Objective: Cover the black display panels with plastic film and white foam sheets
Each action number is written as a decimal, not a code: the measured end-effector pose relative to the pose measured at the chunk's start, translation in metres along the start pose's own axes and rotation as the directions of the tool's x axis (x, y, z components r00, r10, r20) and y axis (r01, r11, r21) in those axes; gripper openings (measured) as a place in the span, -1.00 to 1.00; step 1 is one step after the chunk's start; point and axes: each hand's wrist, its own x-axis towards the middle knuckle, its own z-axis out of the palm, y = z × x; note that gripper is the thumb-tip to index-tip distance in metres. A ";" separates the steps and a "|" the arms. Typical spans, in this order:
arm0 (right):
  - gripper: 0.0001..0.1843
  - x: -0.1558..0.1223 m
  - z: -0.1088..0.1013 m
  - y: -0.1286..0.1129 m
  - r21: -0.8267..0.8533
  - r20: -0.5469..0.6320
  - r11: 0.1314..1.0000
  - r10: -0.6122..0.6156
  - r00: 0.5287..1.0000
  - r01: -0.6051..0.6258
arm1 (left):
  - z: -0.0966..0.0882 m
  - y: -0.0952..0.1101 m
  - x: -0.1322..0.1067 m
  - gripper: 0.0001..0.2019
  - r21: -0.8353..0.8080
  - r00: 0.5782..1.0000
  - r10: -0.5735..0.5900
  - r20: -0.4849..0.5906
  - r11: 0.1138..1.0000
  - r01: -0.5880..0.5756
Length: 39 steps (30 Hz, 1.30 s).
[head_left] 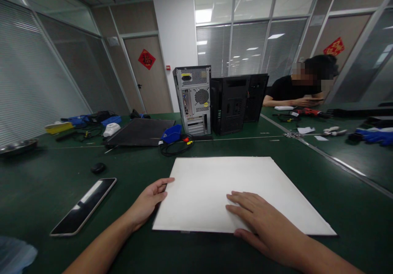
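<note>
A flat, thin white panel [215, 176] with a narrow dark edge lies on the green table in front of me. My left hand [152, 200] is at its left edge, fingers bent and closed about the rim, with the index fingertip and thumb against it. My right hand [258, 221] rests on the panel's right-hand part near the front edge. Its fingers are stretched out and a little apart, and the thumb reaches over the front edge. What lies beneath the panel is hidden.
A phone [84, 206] and a black mouse [98, 168] lie to the left. Beyond the panel stand a computer case [195, 102] and black case parts [231, 106]. Near them are a dark panel [144, 131] and a blue object with cable [172, 133]. A person [294, 90] sits at far right.
</note>
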 end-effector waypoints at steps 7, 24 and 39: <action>-0.42 0.000 -0.001 0.002 0.009 0.005 1.000 -0.021 1.000 0.021 | -0.002 -0.003 0.001 -0.48 -0.003 1.000 0.008 0.019 1.000 -0.008; -0.44 0.001 0.002 -0.002 -0.033 -0.021 0.999 -0.014 1.000 0.013 | 0.000 0.000 0.000 -0.52 0.014 1.000 -0.001 -0.020 1.000 0.001; -0.43 0.002 0.001 -0.003 -0.083 0.012 0.996 0.018 1.000 -0.017 | 0.004 0.002 -0.002 -0.60 -0.144 0.996 -0.059 -0.067 0.988 0.049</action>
